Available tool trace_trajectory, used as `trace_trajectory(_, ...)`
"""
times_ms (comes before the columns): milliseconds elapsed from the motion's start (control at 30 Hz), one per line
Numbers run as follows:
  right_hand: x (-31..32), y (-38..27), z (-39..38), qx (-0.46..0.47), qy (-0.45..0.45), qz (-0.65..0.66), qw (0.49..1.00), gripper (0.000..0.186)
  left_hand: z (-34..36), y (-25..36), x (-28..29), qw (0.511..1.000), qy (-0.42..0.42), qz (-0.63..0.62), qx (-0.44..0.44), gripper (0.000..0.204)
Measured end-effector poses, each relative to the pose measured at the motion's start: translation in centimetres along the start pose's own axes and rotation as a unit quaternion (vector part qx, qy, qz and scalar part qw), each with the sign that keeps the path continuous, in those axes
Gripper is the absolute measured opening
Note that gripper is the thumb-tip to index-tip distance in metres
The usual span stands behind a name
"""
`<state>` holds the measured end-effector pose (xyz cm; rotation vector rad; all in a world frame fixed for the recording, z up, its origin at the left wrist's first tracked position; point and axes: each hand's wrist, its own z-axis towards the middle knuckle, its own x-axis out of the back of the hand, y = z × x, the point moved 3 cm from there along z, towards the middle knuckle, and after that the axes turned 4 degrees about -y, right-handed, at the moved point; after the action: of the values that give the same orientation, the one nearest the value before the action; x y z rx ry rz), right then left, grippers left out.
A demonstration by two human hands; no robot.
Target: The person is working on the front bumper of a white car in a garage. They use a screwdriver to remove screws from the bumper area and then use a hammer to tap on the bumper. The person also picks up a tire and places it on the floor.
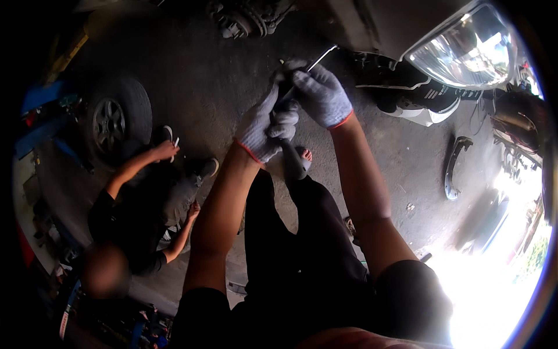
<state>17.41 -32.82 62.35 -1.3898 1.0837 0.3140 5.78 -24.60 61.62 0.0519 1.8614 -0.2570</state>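
Both my hands wear pale knit gloves with red-orange cuffs and are held close together at the upper middle. My left hand point(267, 122) has its fingers wrapped round a dark grey, elongated object point(290, 155) that extends downward; its kind I cannot make out. My right hand point(319, 96) is closed on a thin metal rod point(322, 57), which points up and right toward the underside of a vehicle panel point(372, 23) with a clear lamp point(459, 49). Where the rod meets what my left hand holds is hidden by my fingers.
A co-worker point(128, 215) in dark clothes crouches at lower left, a small white item in one hand, near a wheel point(110, 125). A brake hub point(238, 20) is at top, blue equipment point(40, 128) at far left, a white bumper point(424, 110) and curved part point(453, 168) at right.
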Motion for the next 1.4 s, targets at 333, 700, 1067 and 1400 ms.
trace_trajectory(333,-2.1,-3.2,0.9,-0.051,0.188,-0.697,0.690,0.047,1.5,-0.3,4.8,0.656,0.185,0.562,-0.469,0.034)
trace_trajectory(700,-5.3,-1.8,3.8,0.057,-0.247,-0.866,0.431,0.017,0.1,-0.6,0.4,0.859,0.373,0.266,-0.229,0.058)
trace_trajectory(1067,-3.1,-1.0,2.7,0.089,-0.239,-0.898,0.358,0.016,0.7,-0.6,1.7,0.987,0.106,-0.119,0.023,0.043)
trace_trajectory(1400,-6.0,-1.1,3.8,0.045,-0.214,-0.949,0.227,0.013,2.2,1.5,2.4,0.784,0.289,0.433,-0.339,0.031)
